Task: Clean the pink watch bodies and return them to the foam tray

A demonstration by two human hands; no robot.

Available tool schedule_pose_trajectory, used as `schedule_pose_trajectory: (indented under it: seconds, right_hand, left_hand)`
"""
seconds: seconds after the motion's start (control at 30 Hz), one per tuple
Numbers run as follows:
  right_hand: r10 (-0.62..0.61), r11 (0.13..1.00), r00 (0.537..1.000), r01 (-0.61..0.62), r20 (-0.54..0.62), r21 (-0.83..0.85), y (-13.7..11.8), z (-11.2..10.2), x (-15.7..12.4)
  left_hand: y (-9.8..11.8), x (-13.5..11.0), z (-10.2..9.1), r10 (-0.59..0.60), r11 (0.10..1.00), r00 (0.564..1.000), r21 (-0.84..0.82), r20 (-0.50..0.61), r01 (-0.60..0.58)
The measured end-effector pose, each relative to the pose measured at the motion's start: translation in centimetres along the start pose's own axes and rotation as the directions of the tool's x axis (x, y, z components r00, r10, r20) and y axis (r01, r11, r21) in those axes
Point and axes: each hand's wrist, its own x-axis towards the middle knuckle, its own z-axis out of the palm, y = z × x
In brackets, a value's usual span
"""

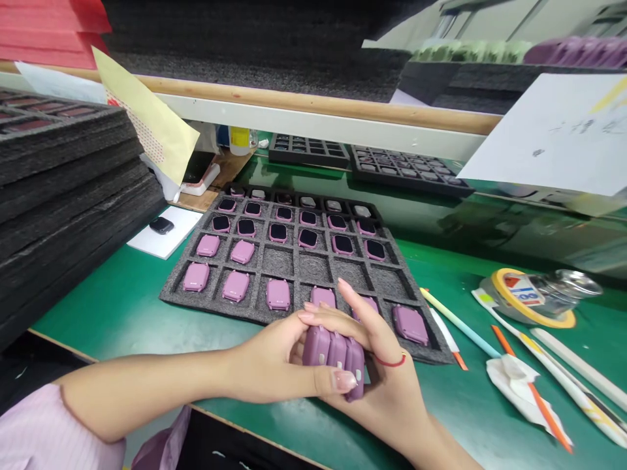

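The left hand (277, 359) pinches a short row of purple watch cases (336, 352) between its thumb below and its fingers curled over the top. The right hand (386, 372) cups the same row from the far side, with its fingers loosely spread and one raised over the foam tray (215, 288). The cases sit between the two hands, just over the tray's near edge.

This looks like a holding and sorting step: the bundle is gathered and no case has been singled out. Freeing one case would call for the left hand's grip to ease while the right picks off the end piece without spilling the others.

Just beyond the hands, the tray's front row of pink cases (235, 286) is full. The row behind it has four empty pockets (313, 267), and dark-faced pieces fill the rows further back. Pens (458, 323) and a tape roll (531, 297) lie to the right of the hands, leaving little bare space there. To the left, a stack of foam sheets (63, 196) walls that side, with bare green table (122, 307) between it and the tray. The table's edge runs just beneath the forearms.
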Motion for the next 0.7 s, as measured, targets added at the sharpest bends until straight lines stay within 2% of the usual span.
schedule_pose_trajectory:
  seconds: [0.2, 0.33, 0.43, 0.6, 0.7]
  right_hand:
    - [-0.040, 0.999, 0.999, 0.040, -0.020, -0.019, -0.08, 0.24, -0.10]
    - [-0.058, 0.998, 0.998, 0.058, 0.005, 0.005, -0.08, 0.28, -0.22]
    - [-0.091, 0.996, 0.995, 0.091, 0.047, 0.003, 0.11, 0.33, -0.41]
    - [-0.188, 0.978, 0.980, 0.193, 0.068, -0.074, 0.09, 0.10, -0.50]
    - [-0.166, 0.985, 0.986, 0.167, 0.033, -0.039, -0.18, -0.36, -0.47]
  left_hand:
    - [-0.07, -0.02, 0.18, -0.011, 0.996, 0.998, 0.090, -0.059, 0.017]
    - [0.18, 0.26, 0.05, 0.072, 0.992, 0.997, 0.107, -0.019, -0.070]
    - [0.28, 0.41, 0.01, 0.063, 0.991, 0.998, 0.116, -0.008, -0.061]
    - [-0.07, -0.10, -0.01, 0.021, 0.977, 0.994, 0.214, -0.103, 0.002]
    - [-0.06, -0.46, -0.07, 0.087, 0.962, 0.985, 0.269, -0.147, -0.045]
